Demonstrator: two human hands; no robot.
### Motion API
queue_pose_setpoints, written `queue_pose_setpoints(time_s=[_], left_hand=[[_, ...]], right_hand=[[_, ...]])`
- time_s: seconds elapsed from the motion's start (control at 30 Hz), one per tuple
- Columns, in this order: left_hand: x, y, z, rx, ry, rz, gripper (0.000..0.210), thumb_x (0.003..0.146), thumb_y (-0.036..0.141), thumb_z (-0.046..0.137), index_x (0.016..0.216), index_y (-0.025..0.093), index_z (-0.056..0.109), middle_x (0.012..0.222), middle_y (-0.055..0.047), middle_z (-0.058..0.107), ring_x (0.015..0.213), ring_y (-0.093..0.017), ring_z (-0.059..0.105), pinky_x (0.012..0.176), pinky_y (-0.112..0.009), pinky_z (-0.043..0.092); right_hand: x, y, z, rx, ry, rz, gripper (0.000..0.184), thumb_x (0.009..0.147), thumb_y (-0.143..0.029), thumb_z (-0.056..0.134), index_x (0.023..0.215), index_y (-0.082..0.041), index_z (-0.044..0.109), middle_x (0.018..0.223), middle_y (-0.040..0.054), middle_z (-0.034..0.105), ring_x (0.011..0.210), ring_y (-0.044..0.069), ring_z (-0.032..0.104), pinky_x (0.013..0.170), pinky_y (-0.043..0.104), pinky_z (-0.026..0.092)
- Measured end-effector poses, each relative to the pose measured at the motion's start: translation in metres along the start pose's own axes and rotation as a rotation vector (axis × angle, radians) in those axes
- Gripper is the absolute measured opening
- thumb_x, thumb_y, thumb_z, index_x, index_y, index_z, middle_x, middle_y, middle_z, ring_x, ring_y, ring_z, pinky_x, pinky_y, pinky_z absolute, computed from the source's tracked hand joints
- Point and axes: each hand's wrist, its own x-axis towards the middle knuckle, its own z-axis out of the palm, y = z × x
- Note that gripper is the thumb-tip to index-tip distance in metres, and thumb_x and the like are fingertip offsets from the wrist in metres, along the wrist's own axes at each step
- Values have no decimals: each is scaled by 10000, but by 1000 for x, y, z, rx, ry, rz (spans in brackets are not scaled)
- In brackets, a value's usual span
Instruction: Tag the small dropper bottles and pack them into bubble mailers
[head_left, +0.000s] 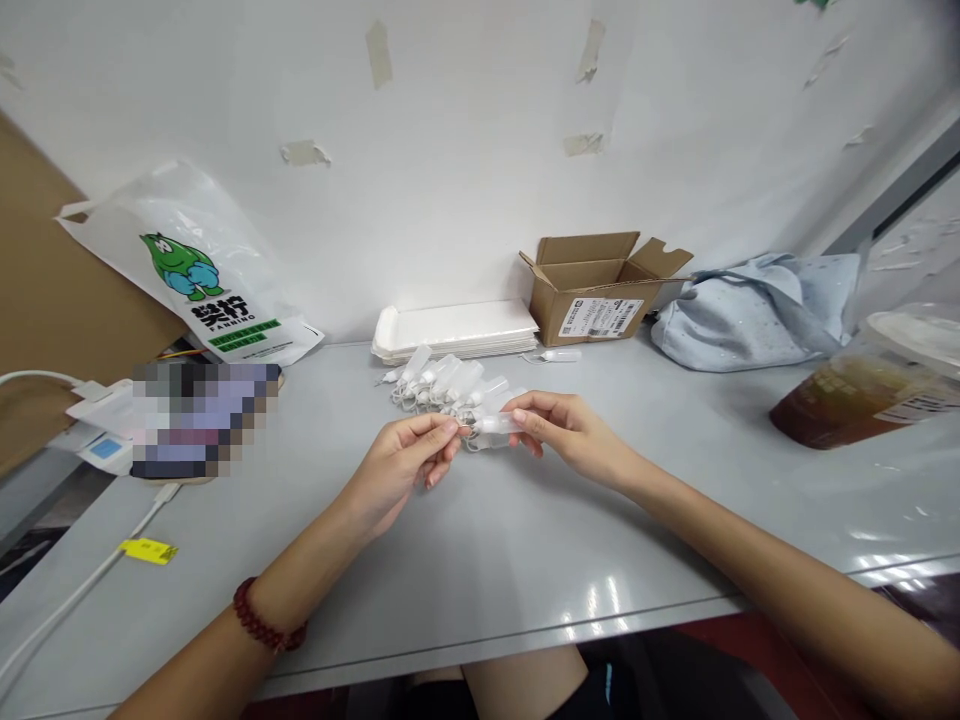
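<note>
Between the thumb and fingers of my right hand is a small translucent plastic bottle with a white cap, lying nearly level and pointing left. My left hand pinches a thin cord at the cap end of that bottle; the fingertips partly hide it. Just behind both hands is a pile of similar small bottles, several of them, with thin cords looped among their caps. Another little bottle lies by itself near the cardboard box.
At the back stand a stack of white trays and an open cardboard box. A blue cloth bag and a tilted drink cup are on the right. Left are a plastic bag, a blurred-out device and a white cable.
</note>
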Motion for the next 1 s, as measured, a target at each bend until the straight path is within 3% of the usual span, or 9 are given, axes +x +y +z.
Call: queue_pose_setpoints(time_s=[0.23,0.57,1.0], left_hand=[[0,0,2,61,22,43,244,842,390,588,828,152,639,641,40,470,464,-45,360,465,-220,252],[-1,-5,5,274,171,172,251,825,385,584,728,157,621,571,37,462,454,-66,373,471,-233,307],[-9,-2,13,406,178,126,262,812,382,565,684,157,606,528,45,459,444,-66,392,457,-208,335]], right_hand=[[0,-2,2,-27,37,30,308,863,-455,543,896,-157,613,701,7,604,570,95,463,581,255,395],[-2,1,10,-113,78,9,316,875,-433,525,896,-152,668,681,4,604,552,96,469,547,242,387],[-9,8,23,-42,70,40,317,879,-432,520,865,-150,666,536,-28,536,482,94,496,528,240,397]])
